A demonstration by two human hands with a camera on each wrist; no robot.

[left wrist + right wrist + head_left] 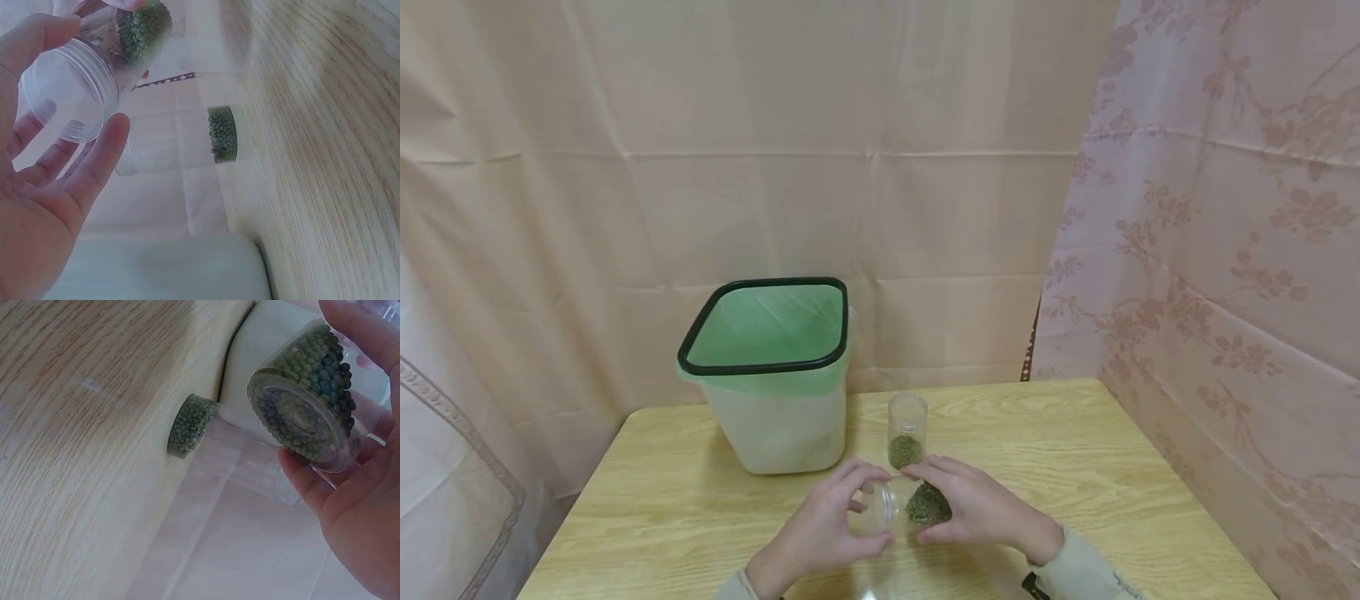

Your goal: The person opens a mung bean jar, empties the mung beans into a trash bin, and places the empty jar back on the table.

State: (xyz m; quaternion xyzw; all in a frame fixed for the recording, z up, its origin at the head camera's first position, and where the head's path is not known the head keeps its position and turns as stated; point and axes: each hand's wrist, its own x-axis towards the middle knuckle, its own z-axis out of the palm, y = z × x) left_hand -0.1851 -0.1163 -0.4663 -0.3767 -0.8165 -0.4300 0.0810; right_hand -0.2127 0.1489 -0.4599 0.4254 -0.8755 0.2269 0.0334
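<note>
Above the table, both hands hold a clear plastic jar of green mung beans, tilted on its side. My left hand has its thumb and fingers around the clear ridged mouth end, which looks like a transparent lid. At the other end, my right hand grips the base, where the beans lie heaped along one side. Just behind the hands a second clear jar stands upright on the table, with a layer of mung beans at its bottom.
A whitish bin with a green liner and black rim stands at the back left of the wooden table. Beige curtains hang behind, and a pink flowered cloth is on the right.
</note>
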